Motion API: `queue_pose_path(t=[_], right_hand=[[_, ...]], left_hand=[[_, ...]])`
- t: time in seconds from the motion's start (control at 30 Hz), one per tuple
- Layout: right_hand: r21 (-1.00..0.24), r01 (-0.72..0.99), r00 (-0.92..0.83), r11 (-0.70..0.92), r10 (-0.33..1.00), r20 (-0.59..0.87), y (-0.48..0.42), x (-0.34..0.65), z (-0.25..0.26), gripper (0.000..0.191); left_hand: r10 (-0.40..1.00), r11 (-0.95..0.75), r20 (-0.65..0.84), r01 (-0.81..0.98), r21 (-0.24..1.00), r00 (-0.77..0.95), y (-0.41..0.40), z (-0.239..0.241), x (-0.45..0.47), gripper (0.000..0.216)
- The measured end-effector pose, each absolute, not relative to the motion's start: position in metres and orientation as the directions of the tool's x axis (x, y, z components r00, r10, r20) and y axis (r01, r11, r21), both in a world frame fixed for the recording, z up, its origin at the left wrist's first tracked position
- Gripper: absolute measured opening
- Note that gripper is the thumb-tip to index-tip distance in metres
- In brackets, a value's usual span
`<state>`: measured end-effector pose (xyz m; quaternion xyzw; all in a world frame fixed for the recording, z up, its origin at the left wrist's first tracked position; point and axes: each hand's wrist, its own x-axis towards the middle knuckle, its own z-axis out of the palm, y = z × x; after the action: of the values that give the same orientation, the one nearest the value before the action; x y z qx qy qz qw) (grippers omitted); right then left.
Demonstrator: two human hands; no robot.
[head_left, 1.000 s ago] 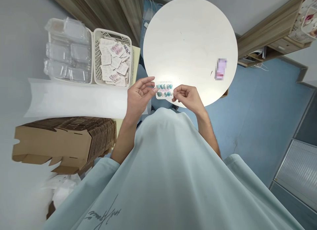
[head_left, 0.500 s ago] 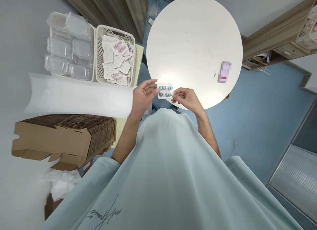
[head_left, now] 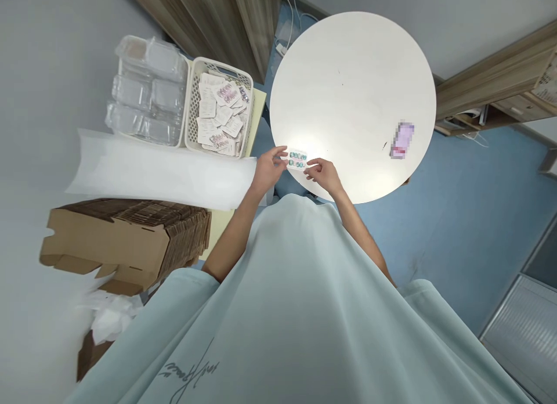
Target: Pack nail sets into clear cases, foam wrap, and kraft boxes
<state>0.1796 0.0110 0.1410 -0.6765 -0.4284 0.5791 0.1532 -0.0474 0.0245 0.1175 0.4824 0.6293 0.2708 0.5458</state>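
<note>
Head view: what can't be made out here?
- Card of teal nails: print too small; its ends are covered by the left hand and right hand.
- Purple item on the round table: blurred out.
- Basket packets: too small.
- Cardboard stack: blurred at the edge.

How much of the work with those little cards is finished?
Nothing finished shows on the round table. Right now the left hand and right hand pinch one small card of green pieces at the table's near edge. Many more cards wait in the white basket, beside clear plastic boxes and flat cardboard boxes.
</note>
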Motion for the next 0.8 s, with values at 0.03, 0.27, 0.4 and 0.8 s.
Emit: queue_pose_path(t=[0.03, 0.27, 0.4, 0.8], right_hand=[[-0.677, 0.434, -0.015, -0.595, 0.746, -0.666, 0.012, 0.182, 0.14, 0.026], [-0.595, 0.563, 0.003, -0.574, 0.721, -0.693, 0.014, 0.189, 0.146, 0.028], [-0.613, 0.56, -0.003, -0.557, 0.739, -0.674, 0.017, 0.178, 0.151, 0.027], [-0.745, 0.546, -0.114, -0.382, 0.847, -0.519, 0.044, 0.077, 0.177, 0.033]], left_hand=[[0.903, 0.387, -0.427, 0.348, 0.854, 0.041, 0.027, 0.117, -0.048, 0.052], [0.891, 0.42, -0.452, 0.454, 0.786, -0.042, 0.031, 0.117, -0.066, 0.049], [0.886, 0.439, -0.459, 0.446, 0.78, -0.068, 0.024, 0.119, -0.09, 0.047], [0.912, 0.403, -0.342, 0.346, 0.847, -0.226, 0.019, 0.114, -0.214, 0.044]])
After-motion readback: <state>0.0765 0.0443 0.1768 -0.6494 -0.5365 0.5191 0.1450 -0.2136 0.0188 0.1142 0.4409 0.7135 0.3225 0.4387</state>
